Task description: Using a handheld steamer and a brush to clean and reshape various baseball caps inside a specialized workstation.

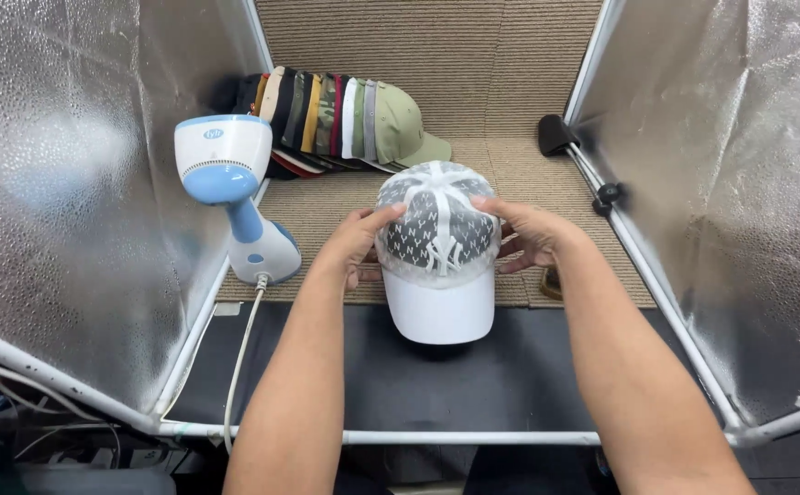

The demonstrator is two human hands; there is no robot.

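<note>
A cap with a white brim and a grey patterned crown (437, 252) sits in the middle, brim toward me, over the line between a dark mat (510, 376) and a beige carpet (519, 179). My left hand (356, 246) grips the crown's left side. My right hand (530, 235) grips its right side. Both sets of fingers curl over the top of the crown.
A white and blue handheld steamer (230, 188) stands upright at the left, its cord trailing toward me. A row of several stacked caps (340, 119) lies at the back. Silver reflective panels (60, 183) wall in both sides. A black clamp (556, 136) sits at the right rail.
</note>
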